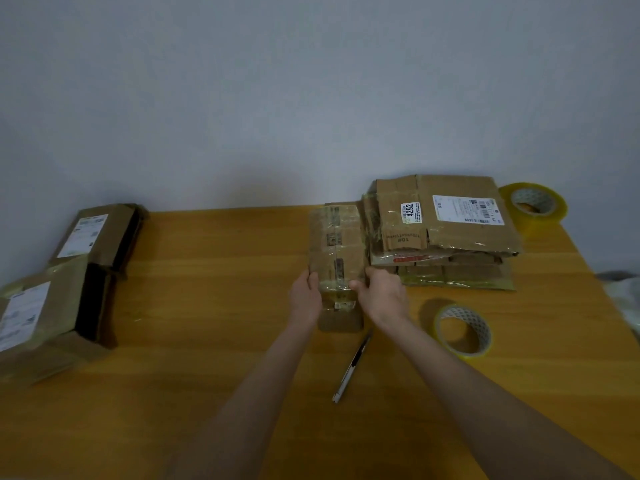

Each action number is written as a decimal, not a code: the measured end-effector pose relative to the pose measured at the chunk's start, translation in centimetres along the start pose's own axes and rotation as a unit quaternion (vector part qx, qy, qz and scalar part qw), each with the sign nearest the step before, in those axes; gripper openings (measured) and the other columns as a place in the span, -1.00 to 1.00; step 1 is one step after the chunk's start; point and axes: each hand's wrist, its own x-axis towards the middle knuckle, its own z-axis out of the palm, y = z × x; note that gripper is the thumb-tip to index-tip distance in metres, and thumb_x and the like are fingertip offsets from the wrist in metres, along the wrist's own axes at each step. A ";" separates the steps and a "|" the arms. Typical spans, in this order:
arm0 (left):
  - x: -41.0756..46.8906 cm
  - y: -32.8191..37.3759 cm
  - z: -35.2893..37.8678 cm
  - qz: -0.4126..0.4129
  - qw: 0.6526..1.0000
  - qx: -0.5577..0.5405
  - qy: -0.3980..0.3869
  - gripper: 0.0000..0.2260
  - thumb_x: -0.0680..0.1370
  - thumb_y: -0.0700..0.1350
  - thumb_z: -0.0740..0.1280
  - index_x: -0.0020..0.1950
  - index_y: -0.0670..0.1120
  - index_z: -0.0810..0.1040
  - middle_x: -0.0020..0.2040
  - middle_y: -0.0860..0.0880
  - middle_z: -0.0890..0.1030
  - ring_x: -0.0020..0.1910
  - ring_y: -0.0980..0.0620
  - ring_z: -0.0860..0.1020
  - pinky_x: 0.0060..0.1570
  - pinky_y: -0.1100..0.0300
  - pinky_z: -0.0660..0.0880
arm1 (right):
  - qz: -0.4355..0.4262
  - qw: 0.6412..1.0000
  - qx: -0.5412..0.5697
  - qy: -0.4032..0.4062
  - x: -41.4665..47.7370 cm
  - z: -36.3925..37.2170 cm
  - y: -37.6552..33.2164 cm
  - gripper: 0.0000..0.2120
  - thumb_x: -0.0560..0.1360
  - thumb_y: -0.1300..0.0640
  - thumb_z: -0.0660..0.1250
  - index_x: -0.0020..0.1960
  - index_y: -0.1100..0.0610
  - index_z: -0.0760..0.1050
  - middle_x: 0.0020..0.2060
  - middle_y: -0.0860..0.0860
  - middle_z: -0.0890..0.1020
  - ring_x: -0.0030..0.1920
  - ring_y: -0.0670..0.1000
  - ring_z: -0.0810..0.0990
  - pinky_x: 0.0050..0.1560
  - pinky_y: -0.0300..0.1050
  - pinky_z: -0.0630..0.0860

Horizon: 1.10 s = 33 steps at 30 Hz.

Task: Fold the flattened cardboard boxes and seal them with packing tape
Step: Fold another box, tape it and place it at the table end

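A makeshift packing station: wooden table (207,306), plain wall (242,81), stacked flattened boxes (446,220), tape rolls (464,330).

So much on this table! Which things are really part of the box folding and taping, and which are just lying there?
Part of the job:
flattened box, held by left hand and right hand; stack of flattened boxes; near tape roll; cutter; folded boxes.

Lying about:
far tape roll, likely a spare; white heap at the right edge, unclear.
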 end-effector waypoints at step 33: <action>-1.1 -4.0 -17.3 -0.099 0.972 -0.210 0.045 -0.58 0.50 0.11 0.32 0.31 -0.01 0.44 0.14 -0.05 0.56 0.07 -0.04 0.53 -0.05 0.04 0.49 | -0.029 0.899 0.396 -0.184 -3.4 2.6 -11.2 -0.59 0.53 0.04 0.36 0.35 0.11 0.46 0.16 0.08 0.61 -0.01 0.00 0.62 -0.09 -0.18 0.58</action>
